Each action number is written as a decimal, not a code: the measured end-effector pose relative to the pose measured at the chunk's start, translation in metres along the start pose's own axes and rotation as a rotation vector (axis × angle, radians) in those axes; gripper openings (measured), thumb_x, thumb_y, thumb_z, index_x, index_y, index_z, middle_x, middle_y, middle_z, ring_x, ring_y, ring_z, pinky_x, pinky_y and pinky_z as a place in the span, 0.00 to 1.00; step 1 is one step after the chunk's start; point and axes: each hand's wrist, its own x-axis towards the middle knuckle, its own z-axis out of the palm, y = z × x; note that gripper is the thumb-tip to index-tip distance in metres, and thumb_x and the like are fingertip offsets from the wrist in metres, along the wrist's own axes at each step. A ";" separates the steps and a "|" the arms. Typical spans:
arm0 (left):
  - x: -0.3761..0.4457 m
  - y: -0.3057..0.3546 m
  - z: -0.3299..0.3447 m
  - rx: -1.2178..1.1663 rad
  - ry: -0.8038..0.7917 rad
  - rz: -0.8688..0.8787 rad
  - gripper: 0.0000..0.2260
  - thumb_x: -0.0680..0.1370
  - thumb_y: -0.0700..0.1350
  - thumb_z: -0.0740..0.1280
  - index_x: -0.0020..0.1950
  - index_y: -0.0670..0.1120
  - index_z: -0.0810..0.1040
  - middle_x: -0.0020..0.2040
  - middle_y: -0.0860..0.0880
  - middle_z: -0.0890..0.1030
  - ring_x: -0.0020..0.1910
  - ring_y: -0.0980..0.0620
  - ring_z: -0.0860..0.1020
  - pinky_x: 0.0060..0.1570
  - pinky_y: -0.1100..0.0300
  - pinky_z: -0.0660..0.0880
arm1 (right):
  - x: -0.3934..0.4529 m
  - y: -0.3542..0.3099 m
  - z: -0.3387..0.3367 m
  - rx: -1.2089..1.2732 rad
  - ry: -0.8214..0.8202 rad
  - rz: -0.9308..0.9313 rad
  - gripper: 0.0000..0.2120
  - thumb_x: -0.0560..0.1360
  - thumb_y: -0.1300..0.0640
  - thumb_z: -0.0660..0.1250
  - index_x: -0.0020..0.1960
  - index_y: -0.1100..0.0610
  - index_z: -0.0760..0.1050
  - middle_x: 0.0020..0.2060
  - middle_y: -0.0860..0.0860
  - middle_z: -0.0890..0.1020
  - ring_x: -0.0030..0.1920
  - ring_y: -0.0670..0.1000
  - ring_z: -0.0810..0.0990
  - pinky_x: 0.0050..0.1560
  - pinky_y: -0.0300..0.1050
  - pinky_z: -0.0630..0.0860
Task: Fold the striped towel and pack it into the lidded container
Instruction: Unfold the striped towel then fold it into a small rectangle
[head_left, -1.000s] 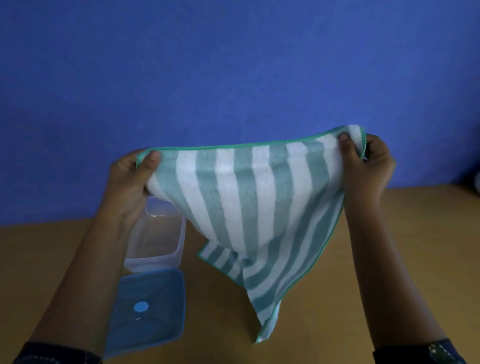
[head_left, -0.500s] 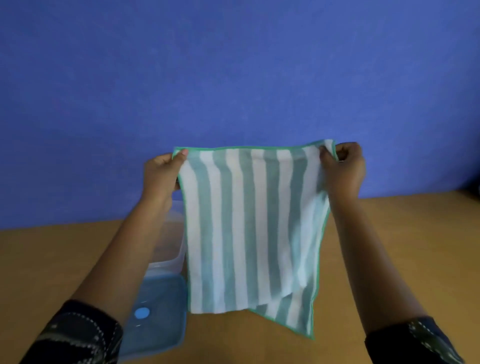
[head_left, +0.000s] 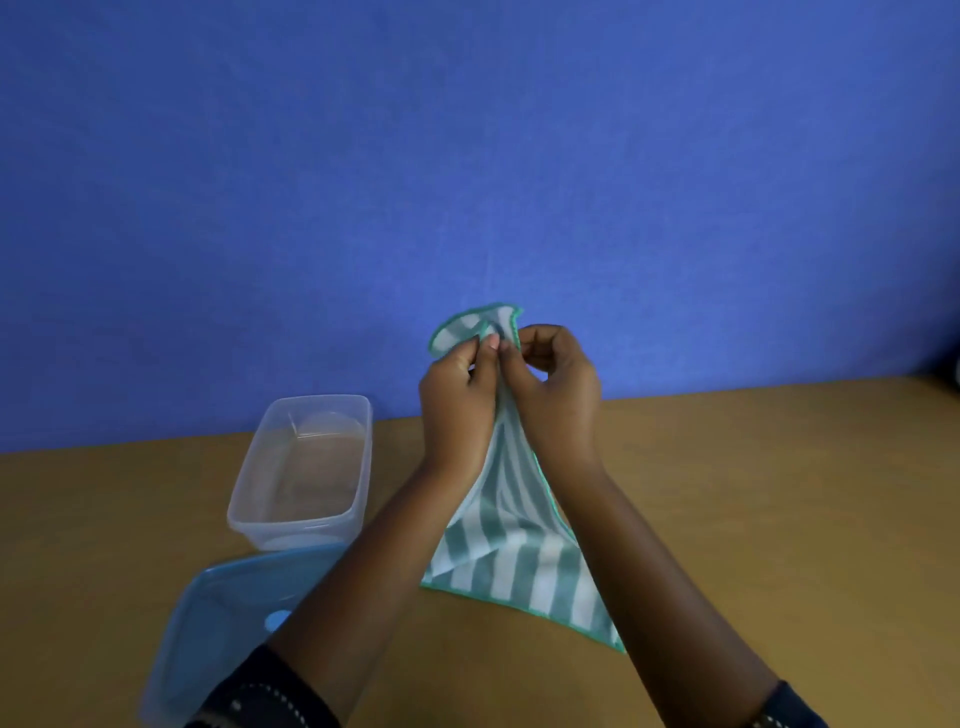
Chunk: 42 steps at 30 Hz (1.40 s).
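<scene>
One wall (head_left: 467, 156) fills most of what I see, flat matte blue, and below it one wooden table (head_left: 779, 493) with a smooth tan top. One striped towel (head_left: 514, 561), soft terry in teal and white bands with a green stitched hem, hangs in front of me from both hands, draped in a narrow cone whose lower edge spreads out low over the table between my forearms; I cannot tell whether it touches the wood. One clear plastic container (head_left: 304, 473), a rounded rectangle, stands open on the table left of the towel, apart from it. One translucent blue lid (head_left: 218, 618) lies flat just in front of the container, with a round pale blue dot partly hidden by my left forearm. My left hand (head_left: 457, 395) and right hand (head_left: 558, 395) meet fingertip to fingertip, each pinching a top corner of the towel, the two corners brought together and curling above the knuckles.
</scene>
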 end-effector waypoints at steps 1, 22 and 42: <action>-0.003 0.000 0.000 -0.011 -0.009 -0.009 0.15 0.80 0.46 0.59 0.42 0.38 0.79 0.34 0.38 0.81 0.35 0.41 0.78 0.39 0.49 0.75 | -0.001 0.002 0.000 -0.005 -0.008 0.002 0.05 0.73 0.56 0.69 0.41 0.48 0.73 0.38 0.41 0.80 0.44 0.40 0.79 0.44 0.28 0.72; 0.000 0.012 -0.008 0.027 0.086 0.062 0.19 0.79 0.46 0.60 0.28 0.52 0.65 0.21 0.56 0.67 0.23 0.65 0.71 0.26 0.73 0.64 | -0.020 0.005 0.007 -0.324 -0.107 -0.339 0.13 0.73 0.62 0.65 0.56 0.56 0.77 0.46 0.53 0.78 0.43 0.49 0.78 0.41 0.40 0.74; 0.014 0.009 -0.015 -0.073 -0.210 0.032 0.13 0.72 0.48 0.70 0.43 0.56 0.65 0.39 0.54 0.80 0.36 0.56 0.78 0.40 0.60 0.72 | 0.027 -0.021 -0.020 -0.247 -0.020 -0.316 0.03 0.70 0.63 0.70 0.43 0.58 0.79 0.41 0.47 0.76 0.35 0.39 0.75 0.38 0.24 0.68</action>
